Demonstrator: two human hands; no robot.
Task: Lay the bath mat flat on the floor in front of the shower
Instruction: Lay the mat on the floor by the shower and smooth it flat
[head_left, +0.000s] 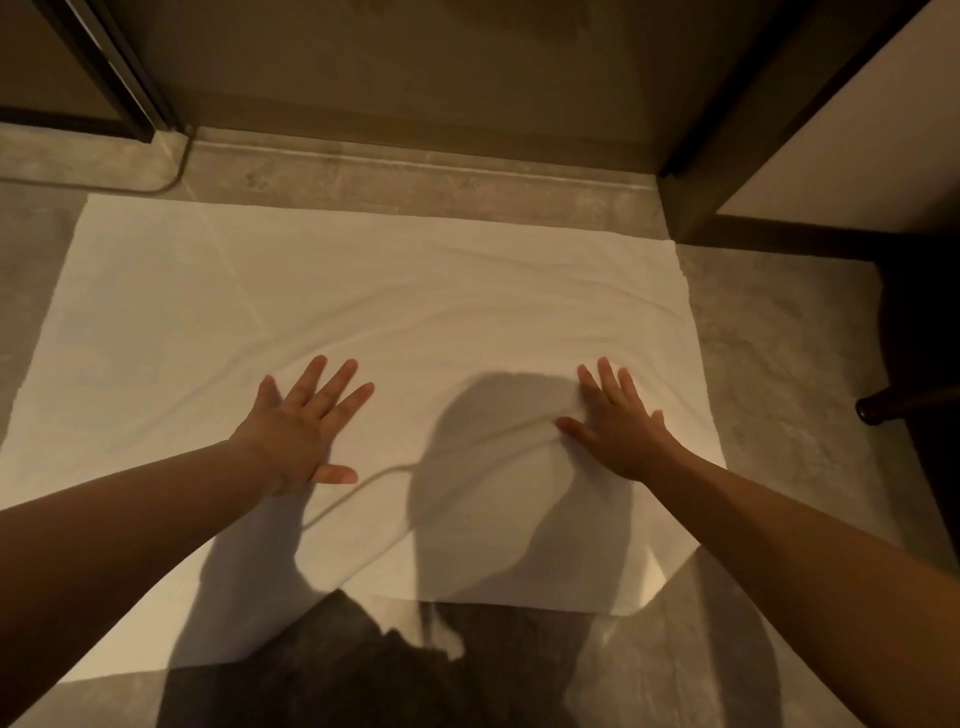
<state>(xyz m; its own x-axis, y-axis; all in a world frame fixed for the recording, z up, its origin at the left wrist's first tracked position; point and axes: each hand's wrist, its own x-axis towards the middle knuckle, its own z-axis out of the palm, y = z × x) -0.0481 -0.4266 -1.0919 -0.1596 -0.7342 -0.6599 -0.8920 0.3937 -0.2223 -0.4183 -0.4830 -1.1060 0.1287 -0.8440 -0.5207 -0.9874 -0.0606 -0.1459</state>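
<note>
Head view shows our left hand (306, 431) and right hand (618, 426), fingers spread wide and holding nothing, pressed on the white rectangular cloth bath mat (363, 291) mid-frame, before the grey stone shower threshold (415, 182). We judge smoothing is underway; next, sweep the creases outward.

One bath mat (395, 291); two hands: left hand (301, 421), right hand (618, 421)

You have a mottled grey stone floor (779, 364) under warm, dim light. A raised stone sill (415, 176) runs at 12 o'clock. A dark door frame (117, 67) stands at 11 o'clock, a dark post (737, 104) at 1, a pale wall panel (857, 130) at 2 and a dark furniture leg (898, 408) at 3.
</note>
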